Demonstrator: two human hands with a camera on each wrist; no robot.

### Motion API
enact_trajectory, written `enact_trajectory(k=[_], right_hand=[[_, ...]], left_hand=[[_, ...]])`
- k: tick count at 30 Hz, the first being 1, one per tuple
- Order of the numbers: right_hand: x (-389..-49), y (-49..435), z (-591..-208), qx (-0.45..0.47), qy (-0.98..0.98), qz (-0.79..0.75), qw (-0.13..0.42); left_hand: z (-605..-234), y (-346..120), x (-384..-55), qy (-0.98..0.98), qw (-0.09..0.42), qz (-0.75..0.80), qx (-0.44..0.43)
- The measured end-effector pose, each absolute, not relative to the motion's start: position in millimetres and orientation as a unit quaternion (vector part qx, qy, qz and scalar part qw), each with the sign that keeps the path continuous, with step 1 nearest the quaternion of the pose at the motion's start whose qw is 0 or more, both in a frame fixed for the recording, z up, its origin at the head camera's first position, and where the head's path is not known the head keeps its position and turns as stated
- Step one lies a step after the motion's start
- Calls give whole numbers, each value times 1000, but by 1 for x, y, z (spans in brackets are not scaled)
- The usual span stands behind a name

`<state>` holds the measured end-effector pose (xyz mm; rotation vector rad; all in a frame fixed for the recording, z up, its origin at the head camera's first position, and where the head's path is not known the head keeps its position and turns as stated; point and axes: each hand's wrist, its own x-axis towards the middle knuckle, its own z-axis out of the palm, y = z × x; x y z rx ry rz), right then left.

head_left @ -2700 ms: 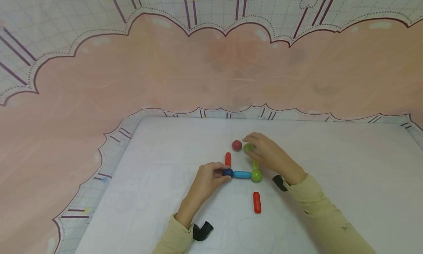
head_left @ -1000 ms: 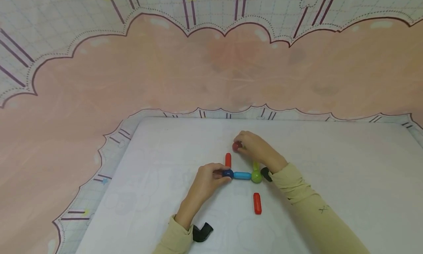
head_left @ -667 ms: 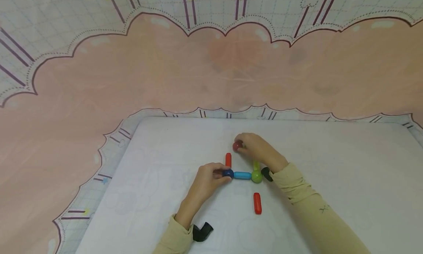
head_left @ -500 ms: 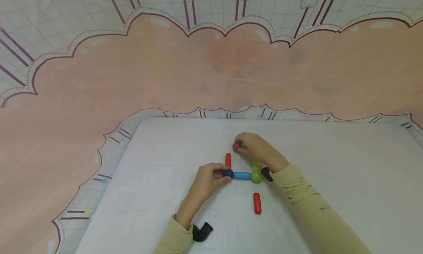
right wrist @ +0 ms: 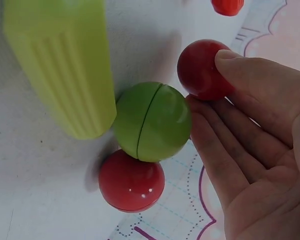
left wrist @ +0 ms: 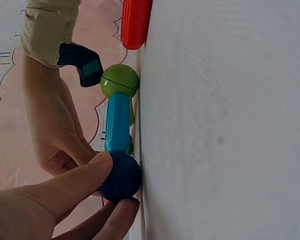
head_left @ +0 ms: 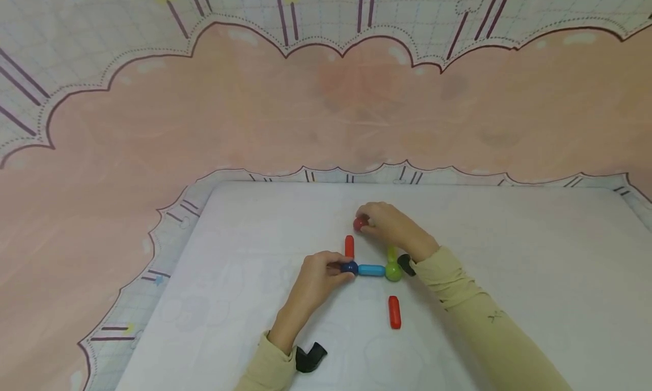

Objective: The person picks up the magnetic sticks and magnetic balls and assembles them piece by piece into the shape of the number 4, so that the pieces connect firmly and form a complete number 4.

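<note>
My left hand (head_left: 318, 273) pinches a dark blue ball (left wrist: 121, 177) between thumb and fingers, low on the white table. A light blue rod (head_left: 372, 270) joins that ball to a green ball (head_left: 393, 271). Beyond the blue ball lies a red rod (head_left: 349, 246). Further back, my right hand (head_left: 392, 224) holds a red ball (right wrist: 205, 69) between thumb and fingers. In the right wrist view, another green ball (right wrist: 152, 122) sits by the end of a yellow-green rod (right wrist: 65, 70). A second red ball (right wrist: 131, 181) lies against it; in the head view the right hand hides this pair.
Nearer on the white table (head_left: 244, 238) lies another red rod (head_left: 394, 312), apart from the joined pieces. Black wrist mounts (head_left: 311, 357) stick out at both cuffs. A pink patterned cloth (head_left: 305, 108) surrounds the table.
My right hand has moved left from beside the far green ball to the red ball and taken hold of it. My left hand stays on the blue ball. The view has shifted slightly.
</note>
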<state>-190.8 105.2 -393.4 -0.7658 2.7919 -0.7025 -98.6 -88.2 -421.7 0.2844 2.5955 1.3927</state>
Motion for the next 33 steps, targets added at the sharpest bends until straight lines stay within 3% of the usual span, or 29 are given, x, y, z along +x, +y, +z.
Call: enact_trajectory(k=[33], right_hand=[[-187, 93, -392, -294, 923, -235, 77]], left_hand=[[-422, -88, -99, 889, 56, 437, 122]])
